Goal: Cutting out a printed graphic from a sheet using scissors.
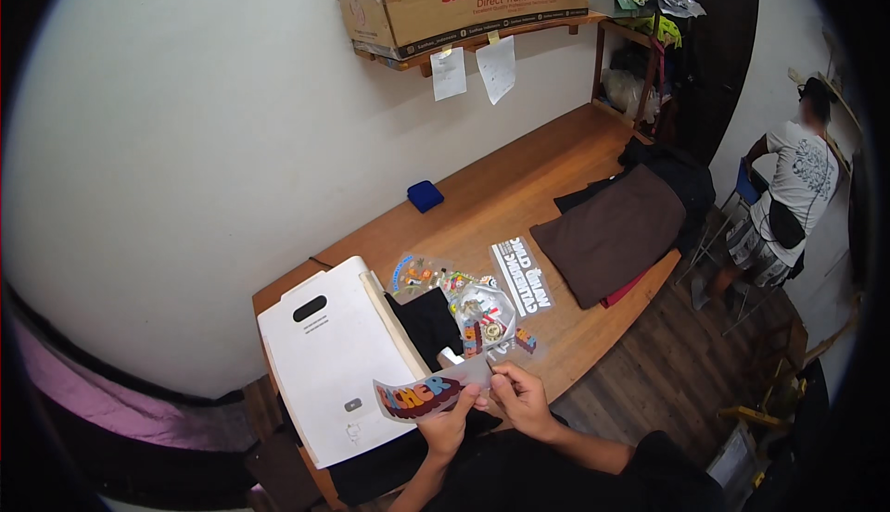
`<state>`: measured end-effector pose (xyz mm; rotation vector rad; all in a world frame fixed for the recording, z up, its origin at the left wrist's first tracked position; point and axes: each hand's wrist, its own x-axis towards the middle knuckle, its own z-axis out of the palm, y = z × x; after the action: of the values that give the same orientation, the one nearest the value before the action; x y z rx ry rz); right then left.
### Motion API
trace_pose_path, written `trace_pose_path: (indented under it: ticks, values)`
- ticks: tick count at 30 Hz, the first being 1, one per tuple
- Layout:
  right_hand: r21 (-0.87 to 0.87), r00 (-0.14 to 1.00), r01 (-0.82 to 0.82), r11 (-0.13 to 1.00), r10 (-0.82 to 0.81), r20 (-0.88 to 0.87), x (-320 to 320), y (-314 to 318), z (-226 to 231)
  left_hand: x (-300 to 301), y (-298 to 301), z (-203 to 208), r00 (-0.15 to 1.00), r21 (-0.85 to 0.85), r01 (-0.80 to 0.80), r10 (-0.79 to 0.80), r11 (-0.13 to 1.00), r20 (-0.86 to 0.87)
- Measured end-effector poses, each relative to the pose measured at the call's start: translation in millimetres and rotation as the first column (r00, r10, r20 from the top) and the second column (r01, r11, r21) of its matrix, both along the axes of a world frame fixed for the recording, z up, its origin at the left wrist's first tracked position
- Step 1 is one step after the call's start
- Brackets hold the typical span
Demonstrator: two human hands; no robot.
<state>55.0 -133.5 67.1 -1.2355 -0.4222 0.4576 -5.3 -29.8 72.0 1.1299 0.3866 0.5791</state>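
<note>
A clear transfer film strip with maroon and orange lettering is held up in front of me, curving at its left end. My left hand is closed on its lower edge, thumb against the printed side. At the strip's right end my right hand pinches its edge between thumb and fingers. Just beyond the hands lie a clear plastic packet with small printed pieces and a black cloth. To the left stands a white flat-topped machine with a dark oval slot. Part of the table behind the film is hidden.
Farther along the wooden table lie a white-lettered film sheet, a folded brown garment on dark ones, and a blue folded cloth. A wall shelf carries a long cardboard box. Another person stands at far right.
</note>
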Motion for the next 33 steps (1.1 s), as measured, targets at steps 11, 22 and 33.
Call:
trace_pose_path:
  ticks: [11, 22, 33]
  values:
    - [0.03, 1.0, 0.014, 0.999, -0.014, -0.016, 1, 1, 6, 1, -3, 8, 1.0, -0.033, -0.012, 0.012, 0.999, -0.023]
    - [0.046, 0.999, 0.036, 0.998, -0.035, -0.029, 0, 3, 6, -1, 2, -4, 0.995, -0.002, 0.061, -0.061, 0.998, -0.073]
    - [0.032, 0.999, 0.037, 0.999, -0.037, 0.009, 8, 2, 12, 3, 1, 5, 0.996, 0.005, 0.075, -0.074, 0.997, -0.04]
